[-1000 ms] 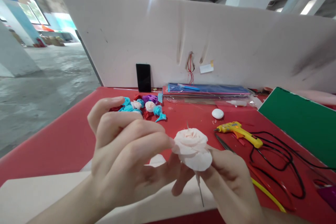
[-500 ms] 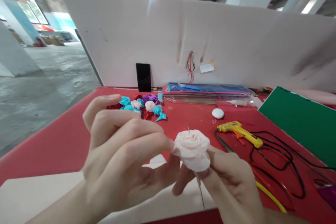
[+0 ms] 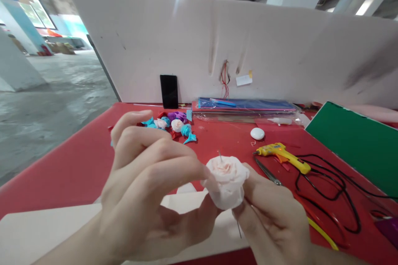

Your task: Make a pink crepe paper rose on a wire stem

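A pale pink paper rose (image 3: 226, 180) on a thin wire stem is held up between my two hands, its layered top tilted toward me. My left hand (image 3: 155, 186) pinches the left edge of the petals with thumb and index finger, while its other fingers curl loosely above. From the right, my right hand (image 3: 273, 211) grips the rose's base. Below it the wire (image 3: 239, 230) pokes out, and a short end rises above the petals. A sheet of pale card (image 3: 46, 232) lies under the hands on the red table (image 3: 217, 138).
Several paper flowers (image 3: 177, 126) in blue, white, purple and red lie behind my left hand. To the right are a yellow glue gun (image 3: 284, 157) with its black cord, scissors (image 3: 267, 170), a white oval object (image 3: 257, 133) and a green board (image 3: 357, 145). A phone (image 3: 169, 91) leans against the partition.
The rose has tipped further toward me and sits slightly lower. My left hand has shifted a little right, its fingertips still on the petals.
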`<act>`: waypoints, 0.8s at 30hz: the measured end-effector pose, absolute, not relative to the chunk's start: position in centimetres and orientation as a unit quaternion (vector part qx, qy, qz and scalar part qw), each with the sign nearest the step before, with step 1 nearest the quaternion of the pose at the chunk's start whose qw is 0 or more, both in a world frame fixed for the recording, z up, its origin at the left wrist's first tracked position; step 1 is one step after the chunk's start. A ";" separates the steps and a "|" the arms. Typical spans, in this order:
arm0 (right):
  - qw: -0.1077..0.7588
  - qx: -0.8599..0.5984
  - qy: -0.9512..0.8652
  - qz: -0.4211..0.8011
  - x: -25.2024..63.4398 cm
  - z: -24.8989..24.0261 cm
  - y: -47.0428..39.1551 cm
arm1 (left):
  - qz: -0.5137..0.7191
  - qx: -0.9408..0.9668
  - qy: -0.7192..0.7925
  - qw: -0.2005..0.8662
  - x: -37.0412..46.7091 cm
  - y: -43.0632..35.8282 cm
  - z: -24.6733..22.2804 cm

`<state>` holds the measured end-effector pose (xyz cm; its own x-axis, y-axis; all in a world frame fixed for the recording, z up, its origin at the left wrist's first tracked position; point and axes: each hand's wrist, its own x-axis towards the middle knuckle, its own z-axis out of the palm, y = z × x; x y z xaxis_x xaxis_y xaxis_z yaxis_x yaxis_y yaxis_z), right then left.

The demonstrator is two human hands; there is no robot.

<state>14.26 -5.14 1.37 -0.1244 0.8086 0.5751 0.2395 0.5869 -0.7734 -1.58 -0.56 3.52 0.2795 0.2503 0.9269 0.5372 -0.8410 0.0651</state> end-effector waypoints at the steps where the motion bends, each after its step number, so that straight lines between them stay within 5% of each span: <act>1: 0.553 -0.371 -0.702 0.252 14.2 1.3 -5.1 | -0.538 -0.795 -0.249 0.127 -1.6 -0.6 3.4; 24: 0.533 -0.334 -0.776 0.053 14.2 0.3 -4.6 | -0.514 -0.802 -0.274 0.133 -1.4 -1.4 2.4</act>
<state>14.23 -4.57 0.35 -0.2089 0.5754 0.7907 0.4617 0.7708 -0.4389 -1.39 -1.39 2.37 0.3215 0.3033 0.8970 0.5765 -0.8142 0.0686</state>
